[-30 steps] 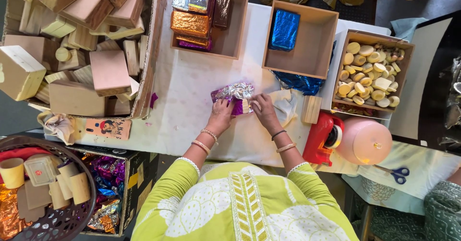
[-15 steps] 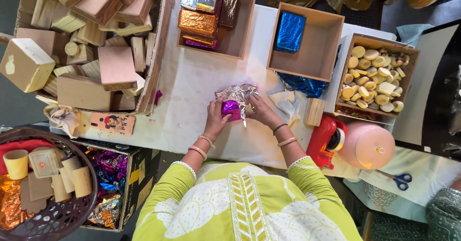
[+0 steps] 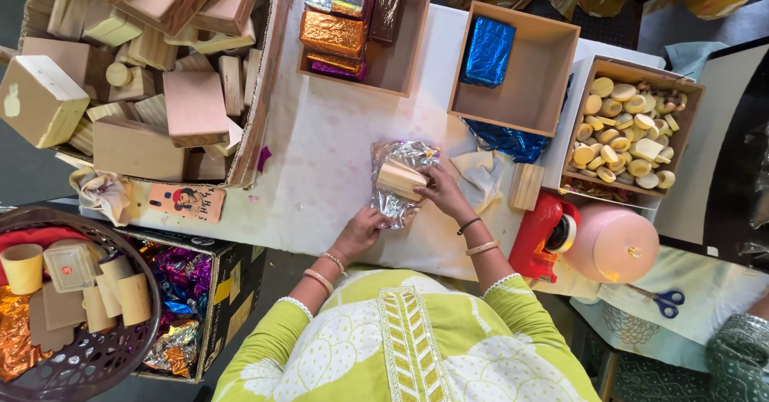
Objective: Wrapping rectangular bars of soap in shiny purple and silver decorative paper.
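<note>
Both hands work at a wooden block (image 3: pixel 400 179) lying on a sheet of silver foil (image 3: pixel 392 202) on the white table (image 3: pixel 320 146). Right hand (image 3: pixel 444 194) grips the block's end, fingers closed on it. Left hand (image 3: pixel 362 232) presses flat on the foil's near edge. Just right of the right hand sit a small wooden piece (image 3: pixel 525 186) and a red tape dispenser (image 3: pixel 549 234).
</note>
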